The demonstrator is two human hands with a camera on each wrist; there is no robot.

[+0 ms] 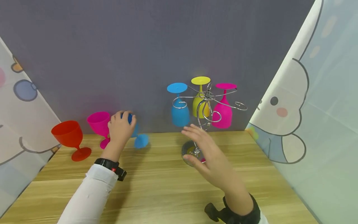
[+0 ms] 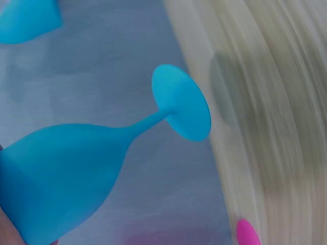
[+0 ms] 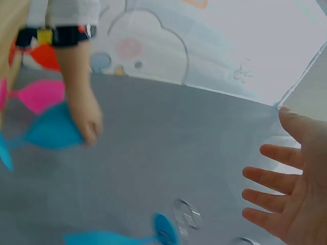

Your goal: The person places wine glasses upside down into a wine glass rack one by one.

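Note:
My left hand (image 1: 121, 127) grips a blue plastic goblet (image 2: 71, 173) around its rim from above. The goblet is upright and a little tilted, its round foot (image 1: 141, 141) close over the tabletop. My right hand (image 1: 212, 161) has its fingers spread and nothing in it, in front of a silver wire glass rack (image 1: 207, 95). Three goblets hang upside down from the rack's arms: a light blue one (image 1: 180, 116), a yellow one (image 1: 196, 107) and a pink one (image 1: 222, 115). In the head view, my right fingers partly cover the rack's stem.
Left of my left hand stand a pink goblet (image 1: 99, 123) and a red goblet (image 1: 68, 134), both upright on the wooden table (image 1: 156, 193). A grey wall (image 1: 134, 56) rises behind, with cartoon-printed panels (image 1: 288, 109) on both sides.

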